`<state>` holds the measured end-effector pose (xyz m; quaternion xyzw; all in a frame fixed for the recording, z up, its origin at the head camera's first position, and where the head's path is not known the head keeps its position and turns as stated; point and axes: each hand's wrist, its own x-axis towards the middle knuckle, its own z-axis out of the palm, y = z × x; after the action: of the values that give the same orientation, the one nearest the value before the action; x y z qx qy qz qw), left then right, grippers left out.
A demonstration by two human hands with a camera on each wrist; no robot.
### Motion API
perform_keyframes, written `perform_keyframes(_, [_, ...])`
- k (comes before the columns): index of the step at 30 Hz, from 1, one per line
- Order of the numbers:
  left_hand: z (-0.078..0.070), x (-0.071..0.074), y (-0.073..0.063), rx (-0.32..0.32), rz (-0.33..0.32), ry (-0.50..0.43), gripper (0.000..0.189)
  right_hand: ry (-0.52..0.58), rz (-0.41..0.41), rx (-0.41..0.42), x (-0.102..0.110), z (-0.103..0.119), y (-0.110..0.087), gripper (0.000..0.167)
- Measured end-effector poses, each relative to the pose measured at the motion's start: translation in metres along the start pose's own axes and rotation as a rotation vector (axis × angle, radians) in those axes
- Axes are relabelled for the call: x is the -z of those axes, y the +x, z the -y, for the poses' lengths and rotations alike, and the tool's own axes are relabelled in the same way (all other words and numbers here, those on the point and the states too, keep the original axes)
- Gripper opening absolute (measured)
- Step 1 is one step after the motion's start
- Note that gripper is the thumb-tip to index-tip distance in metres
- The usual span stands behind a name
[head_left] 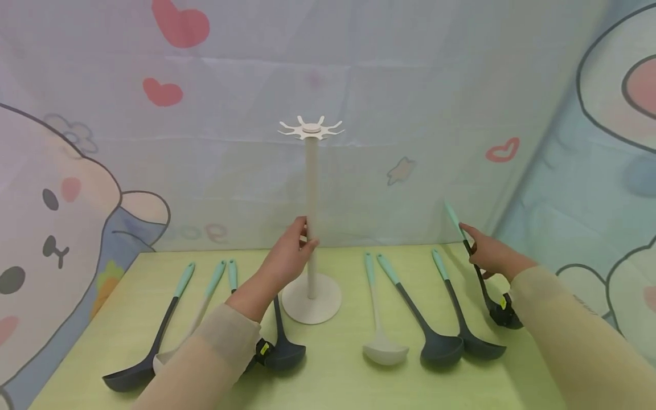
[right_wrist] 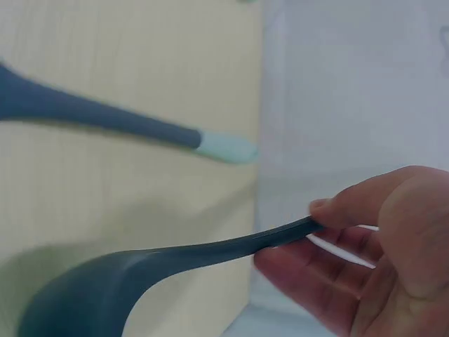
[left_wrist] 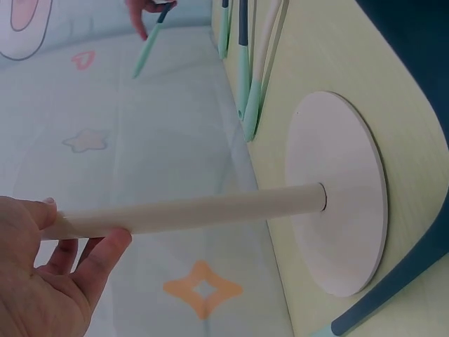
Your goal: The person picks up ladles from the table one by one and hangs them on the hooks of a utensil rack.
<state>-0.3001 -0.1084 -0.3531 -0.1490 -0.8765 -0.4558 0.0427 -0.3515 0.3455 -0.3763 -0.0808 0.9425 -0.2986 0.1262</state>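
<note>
A cream utensil stand (head_left: 311, 182) has a round base, an upright pole and a ring of hooks on top. My left hand (head_left: 287, 256) grips its pole midway up, thumb and fingers around it; the left wrist view shows the fingers (left_wrist: 102, 263) against the pole. At the far right, my right hand (head_left: 494, 253) pinches a dark ladle (right_wrist: 105, 288) by its shaft. That ladle is raised off the table, mint handle up and bowl down. A dark ladle (head_left: 451, 285) with a mint handle lies just left of it.
Several ladles lie left of the stand, including a dark one (head_left: 166, 324) and a pale one (head_left: 205, 302) partly behind my sleeve. Right of the base lie a white ladle (head_left: 376, 307) and another dark ladle (head_left: 415, 307). A printed cloth (head_left: 400, 102) hangs behind the table (head_left: 348, 387).
</note>
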Motion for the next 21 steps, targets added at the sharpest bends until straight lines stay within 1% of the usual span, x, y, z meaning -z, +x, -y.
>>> perform_keyframes(4, [0.001,0.0,0.0,0.013,0.004,0.017,0.039,-0.035,-0.101,0.085,0.005,0.017,0.0,0.084])
perform_keyframes(7, [0.0,-0.001,0.0,0.023,0.006,0.019,0.04,-0.071,-0.172,0.126,0.005,0.035,-0.001,0.083])
perform_keyframes(9, [0.001,-0.001,0.0,0.025,0.006,0.017,0.04,-0.091,-0.205,0.15,0.005,0.051,-0.003,0.084])
perform_keyframes(16, [0.002,-0.001,0.001,0.008,0.007,0.018,0.039,-0.142,-0.275,0.228,-0.006,0.11,-0.01,0.083])
perform_keyframes(21, [0.002,-0.001,0.001,0.002,0.01,0.013,0.041,-0.127,-0.3,0.267,-0.016,0.15,-0.016,0.082])
